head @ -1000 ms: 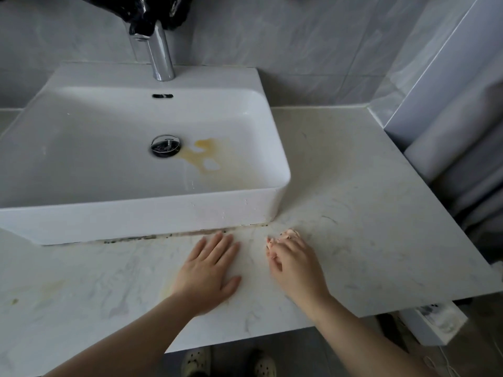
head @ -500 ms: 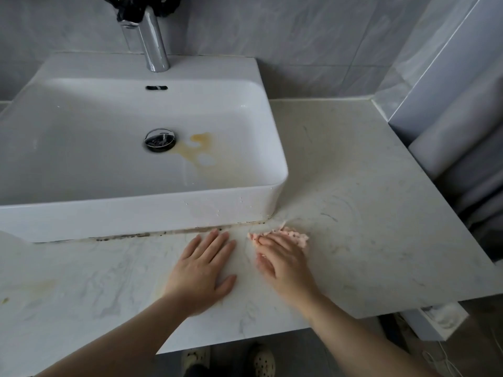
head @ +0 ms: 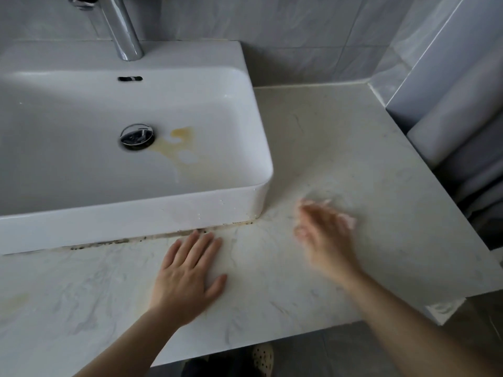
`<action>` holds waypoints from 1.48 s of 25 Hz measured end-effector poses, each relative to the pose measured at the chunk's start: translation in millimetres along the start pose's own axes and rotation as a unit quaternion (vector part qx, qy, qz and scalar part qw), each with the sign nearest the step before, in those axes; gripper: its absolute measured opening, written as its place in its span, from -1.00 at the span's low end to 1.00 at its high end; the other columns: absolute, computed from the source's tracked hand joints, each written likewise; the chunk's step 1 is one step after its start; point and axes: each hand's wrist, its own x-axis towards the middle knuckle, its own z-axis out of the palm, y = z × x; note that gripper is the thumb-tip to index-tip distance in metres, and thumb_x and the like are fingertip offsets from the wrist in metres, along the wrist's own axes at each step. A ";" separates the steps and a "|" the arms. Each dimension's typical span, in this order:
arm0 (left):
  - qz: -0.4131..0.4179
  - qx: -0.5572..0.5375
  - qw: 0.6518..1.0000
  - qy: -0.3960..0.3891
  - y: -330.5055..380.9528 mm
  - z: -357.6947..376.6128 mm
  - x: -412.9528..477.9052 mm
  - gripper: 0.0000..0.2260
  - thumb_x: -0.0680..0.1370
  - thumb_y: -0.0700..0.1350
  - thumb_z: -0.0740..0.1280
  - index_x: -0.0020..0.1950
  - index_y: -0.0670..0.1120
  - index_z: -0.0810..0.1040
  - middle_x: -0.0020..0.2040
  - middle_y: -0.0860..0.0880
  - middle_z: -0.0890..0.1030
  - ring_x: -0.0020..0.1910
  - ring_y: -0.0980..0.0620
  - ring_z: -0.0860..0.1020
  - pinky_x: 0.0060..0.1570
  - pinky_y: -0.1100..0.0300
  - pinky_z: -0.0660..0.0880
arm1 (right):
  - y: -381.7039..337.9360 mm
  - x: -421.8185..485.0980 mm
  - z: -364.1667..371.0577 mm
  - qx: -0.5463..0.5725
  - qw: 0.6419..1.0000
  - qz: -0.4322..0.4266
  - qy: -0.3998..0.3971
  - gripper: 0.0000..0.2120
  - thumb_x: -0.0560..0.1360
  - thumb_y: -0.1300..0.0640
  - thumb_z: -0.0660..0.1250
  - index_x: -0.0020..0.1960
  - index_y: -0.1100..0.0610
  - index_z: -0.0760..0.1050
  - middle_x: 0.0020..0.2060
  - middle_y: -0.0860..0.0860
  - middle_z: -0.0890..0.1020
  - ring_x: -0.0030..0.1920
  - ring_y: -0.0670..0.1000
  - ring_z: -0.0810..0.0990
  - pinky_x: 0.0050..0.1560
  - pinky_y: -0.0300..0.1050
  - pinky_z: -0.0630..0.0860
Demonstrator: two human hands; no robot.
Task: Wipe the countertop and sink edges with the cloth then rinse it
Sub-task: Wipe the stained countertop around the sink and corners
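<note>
A pale marble countertop (head: 353, 159) carries a white rectangular sink (head: 136, 221) at the left. My left hand (head: 190, 270) lies flat on the counter just in front of the sink, fingers straight and holding nothing. My right hand (head: 324, 235), blurred by motion, presses a small pink cloth (head: 349, 221) onto the counter right of the sink's front corner. Only the cloth's edge shows beside the hand.
A chrome faucet (head: 122, 31) stands behind the basin, which has a drain plug (head: 138, 137) and a yellow stain (head: 179, 142). Dark grime (head: 122, 242) lines the sink's base. A grey curtain (head: 462, 159) borders the counter's right edge. A shoe (head: 262, 357) shows below.
My right hand has swept the cloth to the right, away from the sink's corner. My left hand has stayed flat in the same place.
</note>
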 end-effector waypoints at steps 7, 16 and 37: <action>-0.041 0.017 0.999 -0.011 8.0 -4.5 2.0 -0.42 0.45 0.24 0.11 0.39 -0.01 0.38 0.37 -0.08 0.43 0.39 -0.05 0.23 0.38 0.06 0.02 | 38.5 88.7 -0.8 -0.008 0.943 0.332 -0.033 -0.44 0.59 -0.10 -0.05 0.52 0.11 0.08 0.50 0.13 0.16 0.50 0.15 0.06 0.46 0.14 -0.04; -0.038 0.036 0.999 -0.014 9.2 -5.4 3.5 -0.42 0.45 0.23 0.10 0.39 -0.01 0.37 0.38 -0.08 0.41 0.39 -0.06 0.23 0.38 0.07 0.01 | -55.9 99.6 26.5 0.101 0.991 0.076 -0.046 -0.62 0.47 0.11 0.06 0.25 0.10 0.42 0.20 0.06 0.51 0.26 0.13 0.42 0.36 0.05 0.21; -0.111 0.012 0.994 -0.018 38.8 -1.1 0.6 -0.29 0.42 0.22 -0.21 0.52 -0.07 0.07 0.54 -0.05 0.03 0.50 0.04 -0.14 0.44 0.03 -0.25 | 112.1 -35.7 -38.9 -0.062 0.961 0.250 -0.099 -0.40 0.45 -0.27 -0.19 0.44 -0.18 0.17 0.51 -0.05 0.14 0.49 0.13 0.06 0.38 0.38 0.00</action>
